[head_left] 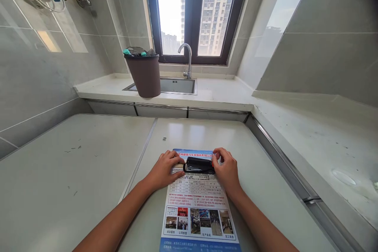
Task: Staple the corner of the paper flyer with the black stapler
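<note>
A black stapler (199,165) lies crosswise on a printed flyer (196,214) with a table of text and small photos. At the stapler's left end, my left hand (167,168) has its thumb and fingertips closed around the tip. My right hand (226,168) grips the other end, where a bit of red shows by the fingers. What the fingertips press on is partly hidden. Beneath the flyer is a white tabletop (230,138), where a few small staple pieces (164,138) lie beyond my left hand.
A brown bin (144,75) with bags in it stands on the counter (218,90), partly over the sink (180,85) with its curved faucet (188,57). Scattered dark bits (73,149) mark the left table panel. A white ledge (325,134) runs along the right.
</note>
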A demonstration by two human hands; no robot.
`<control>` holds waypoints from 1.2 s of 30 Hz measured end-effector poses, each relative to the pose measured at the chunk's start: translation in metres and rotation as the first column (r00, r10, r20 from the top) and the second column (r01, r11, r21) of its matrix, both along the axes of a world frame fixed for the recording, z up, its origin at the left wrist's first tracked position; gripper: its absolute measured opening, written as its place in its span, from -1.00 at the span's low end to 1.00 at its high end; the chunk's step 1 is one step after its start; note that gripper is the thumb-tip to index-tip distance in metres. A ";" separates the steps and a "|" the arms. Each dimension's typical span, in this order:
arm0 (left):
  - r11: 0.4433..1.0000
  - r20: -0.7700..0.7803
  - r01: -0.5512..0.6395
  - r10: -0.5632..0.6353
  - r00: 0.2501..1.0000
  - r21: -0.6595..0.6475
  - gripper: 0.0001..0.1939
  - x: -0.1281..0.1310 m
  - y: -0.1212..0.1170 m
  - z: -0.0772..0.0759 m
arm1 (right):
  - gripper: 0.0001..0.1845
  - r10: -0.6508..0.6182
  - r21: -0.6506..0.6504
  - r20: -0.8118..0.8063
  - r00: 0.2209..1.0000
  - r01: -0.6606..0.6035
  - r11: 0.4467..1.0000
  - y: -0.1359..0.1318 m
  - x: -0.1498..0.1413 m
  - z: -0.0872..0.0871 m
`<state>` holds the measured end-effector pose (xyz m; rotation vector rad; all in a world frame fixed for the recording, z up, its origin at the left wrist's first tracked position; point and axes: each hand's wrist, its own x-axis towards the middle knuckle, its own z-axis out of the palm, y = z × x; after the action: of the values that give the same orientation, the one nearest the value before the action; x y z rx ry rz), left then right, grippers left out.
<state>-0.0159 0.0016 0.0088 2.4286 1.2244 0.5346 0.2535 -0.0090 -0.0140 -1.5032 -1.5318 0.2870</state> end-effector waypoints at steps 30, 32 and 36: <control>0.998 0.061 0.056 -0.055 0.997 -0.019 -0.74 -0.006 0.009 -0.008 | -0.67 0.233 -0.339 -0.727 0.646 -0.634 0.695 0.003 0.040 0.018; 0.998 0.059 0.055 -0.054 0.997 -0.020 -0.74 -0.006 0.009 -0.009 | -0.69 0.209 -0.346 -0.754 0.623 -0.647 0.680 0.003 0.040 0.019; 0.998 0.054 0.056 -0.055 0.997 -0.018 -0.74 -0.007 0.010 -0.010 | -0.65 0.148 -0.361 -0.790 0.595 -0.647 0.671 0.002 0.038 0.022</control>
<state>-0.0225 0.0116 -0.0011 2.4084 1.1324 0.5653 0.2915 -0.0070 0.0083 -1.1862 -1.1355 1.6395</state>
